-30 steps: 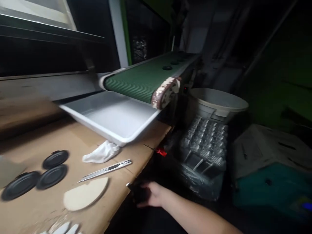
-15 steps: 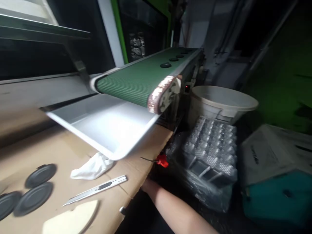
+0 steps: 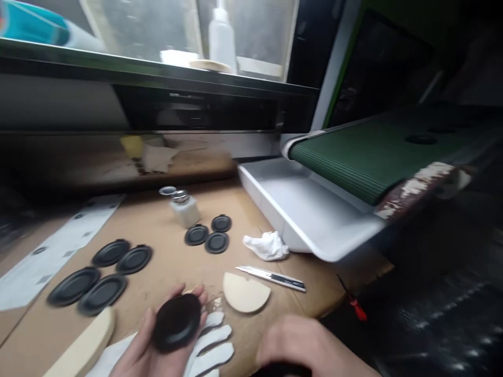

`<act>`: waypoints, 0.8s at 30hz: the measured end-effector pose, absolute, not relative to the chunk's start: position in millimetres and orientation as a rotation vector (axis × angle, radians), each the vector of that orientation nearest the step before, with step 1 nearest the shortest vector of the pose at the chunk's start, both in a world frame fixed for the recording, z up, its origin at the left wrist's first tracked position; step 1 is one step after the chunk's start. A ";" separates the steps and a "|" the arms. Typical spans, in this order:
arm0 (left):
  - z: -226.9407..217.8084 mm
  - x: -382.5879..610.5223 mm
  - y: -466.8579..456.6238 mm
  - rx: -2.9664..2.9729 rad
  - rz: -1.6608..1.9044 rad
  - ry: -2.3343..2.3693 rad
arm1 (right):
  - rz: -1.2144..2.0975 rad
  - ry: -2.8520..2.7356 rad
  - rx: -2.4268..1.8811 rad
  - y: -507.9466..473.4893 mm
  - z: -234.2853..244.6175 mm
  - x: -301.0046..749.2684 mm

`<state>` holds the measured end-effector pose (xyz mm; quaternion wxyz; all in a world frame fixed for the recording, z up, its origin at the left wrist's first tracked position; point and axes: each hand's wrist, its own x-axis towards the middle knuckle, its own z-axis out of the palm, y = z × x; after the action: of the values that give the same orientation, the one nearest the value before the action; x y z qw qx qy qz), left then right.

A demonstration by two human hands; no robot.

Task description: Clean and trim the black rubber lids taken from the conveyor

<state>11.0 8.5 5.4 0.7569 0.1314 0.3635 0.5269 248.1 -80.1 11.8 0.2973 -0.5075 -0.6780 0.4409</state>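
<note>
Our left hand (image 3: 159, 335) cups a black oval disc (image 3: 176, 322) palm up, fingers curled around its rim, and our right hand (image 3: 301, 345) sits apart from it at the lower edge of the view, blurred, with something dark beneath it; we cannot tell whether that hand grips anything. Under and just right of the left hand lies a white glove (image 3: 208, 340), and a cream crescent-shaped piece (image 3: 84, 345) lies to its left. Ahead of the gap between our hands rest a cream half-round piece (image 3: 245, 292) and a snap-off utility knife (image 3: 271, 277), with a crumpled white cloth (image 3: 266, 246) beyond them. Right of the knife, a small red-handled screwdriver (image 3: 356, 306) sits near the edge of the cardboard-covered bench (image 3: 165, 267).

Ahead of our left hand, four large black ovals (image 3: 110, 252) lie in a group, and three smaller black discs (image 3: 206, 234) lie farther on. Beyond those stands a small white jar (image 3: 184, 211) with a metal top, its contents hidden, beside a round metal lid (image 3: 168, 190). Farther right, a white tray (image 3: 298, 207) sits tilted under the end of a green conveyor belt (image 3: 365, 157). Behind glass, higher up, stands a white plastic bottle (image 3: 222, 39).
</note>
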 end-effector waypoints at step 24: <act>0.6 8.5 1.4 0.120 1.120 0.572 | -0.276 -2.160 -1.168 -9.3 7.9 134.1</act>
<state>8.5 1.4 0.6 0.8070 0.0559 0.2672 0.5236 134.1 -9.3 7.9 0.3290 -0.4465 -0.8254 -0.1055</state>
